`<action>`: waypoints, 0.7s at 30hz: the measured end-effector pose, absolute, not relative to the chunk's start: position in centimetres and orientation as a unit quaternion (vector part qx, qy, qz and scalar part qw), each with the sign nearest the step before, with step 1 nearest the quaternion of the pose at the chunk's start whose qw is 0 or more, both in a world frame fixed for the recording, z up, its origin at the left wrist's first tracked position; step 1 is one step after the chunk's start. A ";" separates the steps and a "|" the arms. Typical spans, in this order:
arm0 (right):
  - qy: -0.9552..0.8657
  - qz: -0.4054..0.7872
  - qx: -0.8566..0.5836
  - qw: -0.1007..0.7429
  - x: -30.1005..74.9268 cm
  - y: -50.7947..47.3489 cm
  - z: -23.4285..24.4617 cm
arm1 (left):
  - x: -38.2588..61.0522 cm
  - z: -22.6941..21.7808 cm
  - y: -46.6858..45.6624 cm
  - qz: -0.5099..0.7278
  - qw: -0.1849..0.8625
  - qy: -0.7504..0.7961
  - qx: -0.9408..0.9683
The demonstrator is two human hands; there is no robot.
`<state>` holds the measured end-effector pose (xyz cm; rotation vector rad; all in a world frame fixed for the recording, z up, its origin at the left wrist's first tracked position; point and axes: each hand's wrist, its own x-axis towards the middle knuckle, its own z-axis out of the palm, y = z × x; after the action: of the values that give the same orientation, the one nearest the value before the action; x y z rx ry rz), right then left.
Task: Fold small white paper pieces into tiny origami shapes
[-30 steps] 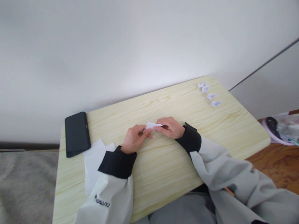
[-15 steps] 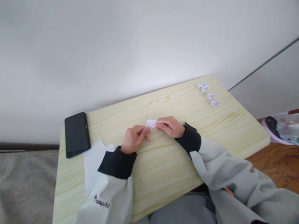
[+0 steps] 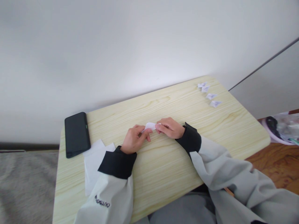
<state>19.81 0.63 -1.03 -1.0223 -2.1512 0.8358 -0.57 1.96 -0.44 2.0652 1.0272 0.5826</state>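
A small folded piece of white paper (image 3: pixel 150 125) is held between my two hands, over the middle of the table. My left hand (image 3: pixel 136 137) pinches its left end, the thumb lying along the near edge. On the other end, the thumb and fingers of my right hand (image 3: pixel 170 127) are closed. The fingertips cover both ends of the paper, so its full shape is hidden. Loose sheets of white paper (image 3: pixel 95 160) lie beside my left forearm, partly under the sleeve.
Several small folded paper pieces (image 3: pixel 211 96) stand in a row at the table's far right. A black phone-like device (image 3: pixel 77 134) lies at the left edge of the wooden table (image 3: pixel 163 174). The wall (image 3: pixel 140 46) rises behind. A bag-lined bin (image 3: pixel 283 127) is on the floor at right.
The paper has tilted and shifted slightly left between my fingers. My left thumb has slid right along its near edge. My right hand has barely moved.
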 end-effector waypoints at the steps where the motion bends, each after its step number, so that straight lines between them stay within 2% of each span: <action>1: -0.813 0.309 -0.389 0.302 19.8 0.6 -1.1 | -0.6 -0.5 2.0 0.226 0.371 0.401 0.807; 12: -0.850 0.273 -0.356 0.276 19.9 0.9 -1.1 | -0.5 -0.1 1.8 0.261 0.410 0.387 0.784; 21: -0.731 0.337 -0.427 0.412 19.6 0.3 -1.2 | -0.4 -0.2 1.7 0.268 0.468 0.424 0.728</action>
<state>19.62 0.34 -1.18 -1.0731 -1.8401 0.8484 -0.42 1.75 -0.23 1.7844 1.0387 0.6564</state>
